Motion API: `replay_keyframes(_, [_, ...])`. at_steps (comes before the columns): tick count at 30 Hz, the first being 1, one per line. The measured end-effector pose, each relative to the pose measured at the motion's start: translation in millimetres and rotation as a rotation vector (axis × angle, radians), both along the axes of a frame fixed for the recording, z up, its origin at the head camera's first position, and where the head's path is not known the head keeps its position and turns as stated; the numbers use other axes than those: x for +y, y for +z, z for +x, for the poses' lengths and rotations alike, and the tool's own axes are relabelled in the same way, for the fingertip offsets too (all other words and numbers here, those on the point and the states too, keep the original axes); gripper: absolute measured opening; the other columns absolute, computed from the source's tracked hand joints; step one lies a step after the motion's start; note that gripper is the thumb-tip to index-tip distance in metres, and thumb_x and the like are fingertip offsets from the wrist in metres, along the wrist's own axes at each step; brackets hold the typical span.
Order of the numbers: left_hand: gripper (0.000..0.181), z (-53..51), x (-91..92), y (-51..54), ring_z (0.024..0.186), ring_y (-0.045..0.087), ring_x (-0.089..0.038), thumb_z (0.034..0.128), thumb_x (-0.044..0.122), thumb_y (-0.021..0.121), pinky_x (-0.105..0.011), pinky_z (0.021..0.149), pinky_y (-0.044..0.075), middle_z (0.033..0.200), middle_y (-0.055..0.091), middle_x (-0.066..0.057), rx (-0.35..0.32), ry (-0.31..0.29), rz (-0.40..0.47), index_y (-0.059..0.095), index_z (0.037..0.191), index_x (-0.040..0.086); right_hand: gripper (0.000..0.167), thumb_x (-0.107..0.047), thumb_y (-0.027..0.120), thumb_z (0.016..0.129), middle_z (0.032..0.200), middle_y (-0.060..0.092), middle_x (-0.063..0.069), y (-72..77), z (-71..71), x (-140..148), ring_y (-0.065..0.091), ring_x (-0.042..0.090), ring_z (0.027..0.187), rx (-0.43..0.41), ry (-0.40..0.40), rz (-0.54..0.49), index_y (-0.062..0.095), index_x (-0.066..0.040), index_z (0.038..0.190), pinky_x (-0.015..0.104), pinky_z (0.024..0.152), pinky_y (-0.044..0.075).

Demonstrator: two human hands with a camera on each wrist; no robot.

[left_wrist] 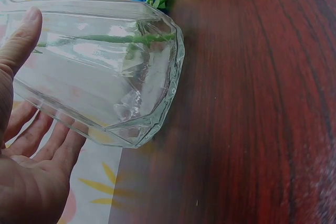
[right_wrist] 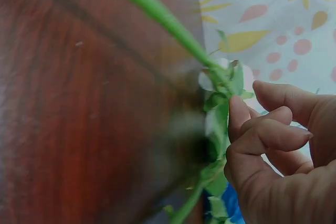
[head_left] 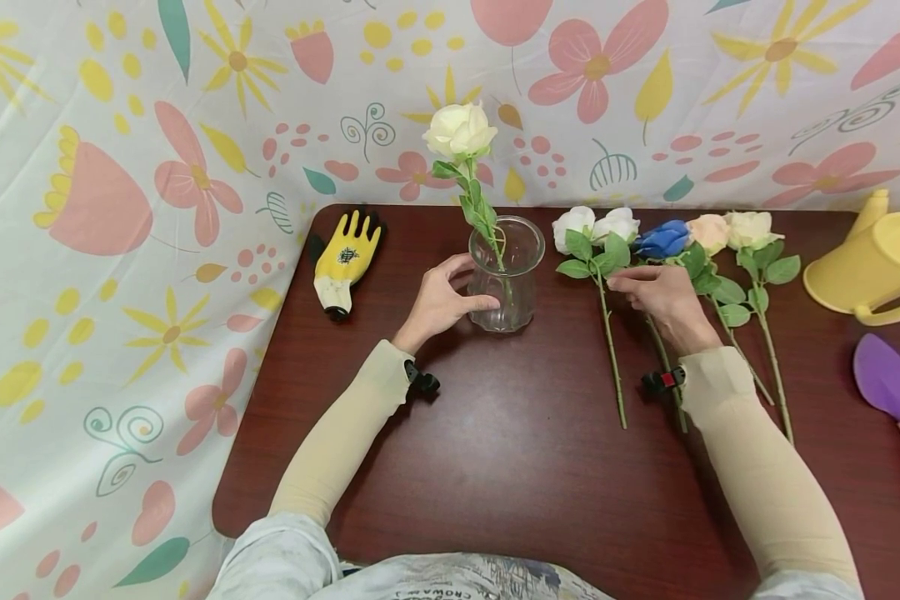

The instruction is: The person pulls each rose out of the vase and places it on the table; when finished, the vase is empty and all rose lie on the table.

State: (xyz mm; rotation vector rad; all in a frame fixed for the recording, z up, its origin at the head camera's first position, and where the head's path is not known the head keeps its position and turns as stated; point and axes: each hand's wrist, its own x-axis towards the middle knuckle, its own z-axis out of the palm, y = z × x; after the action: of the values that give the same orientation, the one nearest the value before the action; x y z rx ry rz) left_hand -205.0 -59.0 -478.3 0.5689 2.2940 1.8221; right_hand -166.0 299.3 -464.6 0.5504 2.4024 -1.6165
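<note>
A clear glass vase [head_left: 521, 292] stands upright on the table with one white rose [head_left: 461, 131] in it, leaning left. My left hand [head_left: 444, 302] holds the vase from its left side, the thumb in front and the fingers behind; its stem shows through the glass in the left wrist view. Near two white roses [head_left: 573, 225] lying on the table is my right hand [head_left: 663, 296]. In the right wrist view, its bent fingers [right_wrist: 273, 135] are beside the leaves and green stem [right_wrist: 163, 19], with a gap between thumb and index finger.
A blue rose [head_left: 663, 240], a peach rose [head_left: 708, 233] and a cream rose [head_left: 750, 229] lie right of the white ones. Farther right are a yellow watering can [head_left: 862, 267] and a purple trowel [head_left: 887, 375]. A yellow glove [head_left: 348, 258] lies at the back left.
</note>
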Motion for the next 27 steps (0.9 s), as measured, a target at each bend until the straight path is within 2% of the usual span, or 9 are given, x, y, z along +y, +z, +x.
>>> replay_keyframes(3, [0.075,0.2,-0.3,-0.2,0.138,0.068,-0.035,0.0806,0.007,0.098,-0.035,0.119,0.059,0.144,0.070,-0.018,0.000,-0.001,0.000,0.065,0.148,0.003,0.025,-0.033,0.083,0.099,0.082,0.071,-0.032,8.9,1.3,-2,0.066,-0.002,0.076,0.032,-0.007,0.010,0.083,-0.019,0.120,0.016,0.071,0.060])
replay_keyframes(5, [0.074,0.4,-0.5,-0.2,0.138,0.068,-0.035,0.0808,0.007,0.098,-0.035,0.119,0.059,0.144,0.070,-0.018,-0.002,0.001,-0.001,0.065,0.148,0.003,0.028,-0.034,0.082,0.100,0.083,0.072,-0.032,16.6,2.2,-4,0.064,-0.003,0.074,0.059,-0.009,0.001,0.081,-0.018,0.124,0.015,0.070,0.059])
replay_keyframes(10, [0.075,0.8,-0.5,-0.1,0.138,0.068,-0.035,0.0813,0.007,0.097,-0.036,0.119,0.058,0.145,0.069,-0.018,-0.010,0.000,-0.003,0.064,0.148,0.004,0.013,-0.036,0.084,0.098,0.083,0.074,-0.031,39.8,4.2,-12,0.062,-0.005,0.069,0.138,-0.021,-0.043,0.083,-0.034,0.111,0.013,0.066,0.057])
replay_keyframes(12, [0.075,0.9,-0.7,0.0,0.139,0.068,-0.035,0.0815,0.008,0.097,-0.037,0.120,0.058,0.146,0.069,-0.018,-0.013,0.000,-0.007,0.064,0.149,0.004,0.012,-0.036,0.084,0.098,0.081,0.074,-0.029,50.7,6.1,-18,0.060,-0.003,0.068,0.168,-0.019,-0.053,0.083,-0.036,0.110,0.014,0.064,0.055])
replay_keyframes(18, [0.075,0.9,-1.5,-1.6,0.140,0.067,-0.034,0.0821,0.010,0.097,-0.039,0.120,0.058,0.147,0.068,-0.017,-0.014,0.000,-0.023,0.064,0.149,0.006,0.021,-0.027,0.085,0.097,0.079,0.074,-0.023,84.1,11.9,-47,0.055,0.002,0.066,0.309,0.007,-0.078,0.084,-0.022,0.117,0.018,0.057,0.048])
replay_keyframes(22, [0.076,0.5,-0.9,-1.4,0.139,0.068,-0.034,0.0819,0.009,0.097,-0.036,0.119,0.058,0.147,0.069,-0.017,-0.016,0.000,-0.020,0.064,0.150,0.006,0.022,-0.021,0.086,0.095,0.083,0.076,-0.019,102.8,13.1,-68,0.060,0.003,0.066,0.407,0.051,-0.073,0.085,-0.018,0.117,0.016,0.059,0.051])
replay_keyframes(27, [0.076,0.7,-0.4,-0.1,0.139,0.068,-0.034,0.0817,0.009,0.097,-0.034,0.119,0.058,0.146,0.069,-0.017,-0.017,-0.002,-0.012,0.064,0.149,0.005,0.025,-0.018,0.087,0.094,0.086,0.078,-0.019,118.0,8.4,-94,0.067,0.005,0.067,0.491,0.146,-0.038,0.085,-0.011,0.117,0.017,0.060,0.054])
